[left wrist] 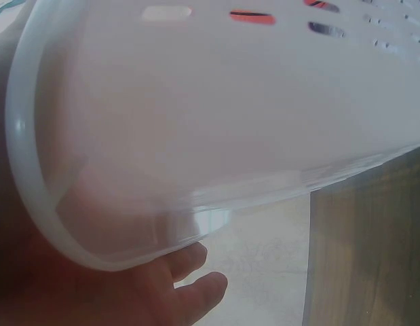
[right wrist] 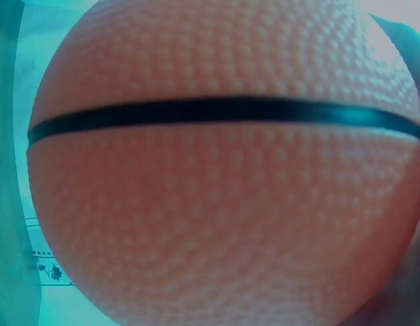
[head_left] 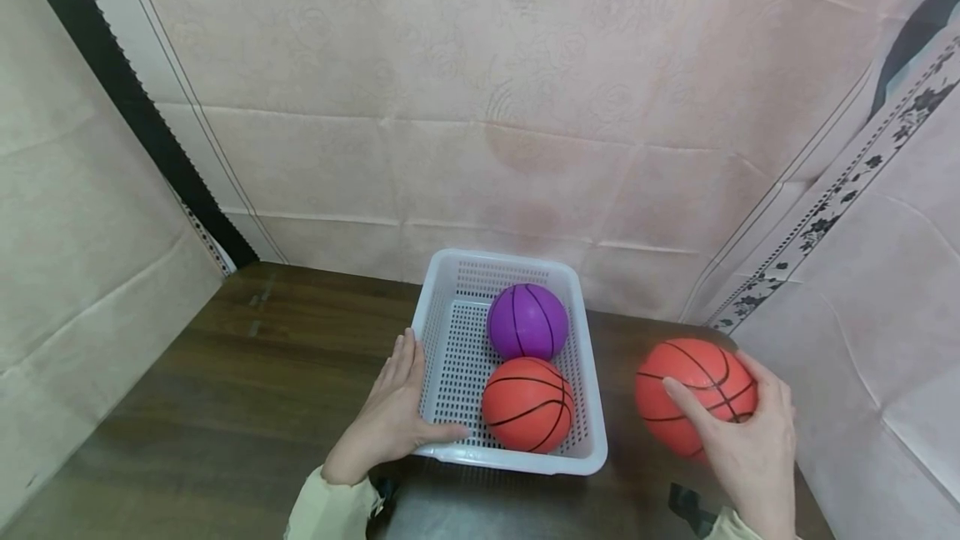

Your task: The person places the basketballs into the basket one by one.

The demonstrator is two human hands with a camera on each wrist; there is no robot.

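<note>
A white perforated plastic basket [head_left: 596, 407] stands on the table with two toy basketballs inside. Of these, the purple ball [head_left: 527, 322] lies towards the back and the orange ball [head_left: 528, 404] in front of it. My left hand [head_left: 390, 415] rests on the basket's near left corner, fingers straight along the outer side and thumb across the front rim. Close up in the left wrist view are the basket's wall [left wrist: 216, 115] and two fingertips below its rim. To the right of the basket, my right hand [head_left: 753, 440] holds another orange basketball [head_left: 697, 386] between thumb and fingers. This ball fills the right wrist view.
The brown wooden table [head_left: 300, 390] extends left of the basket. Pale patterned cloth [head_left: 480, 107] hangs behind and along both sides, close to the right hand. A dark patch of tape [head_left: 686, 507] lies on the table's near right part.
</note>
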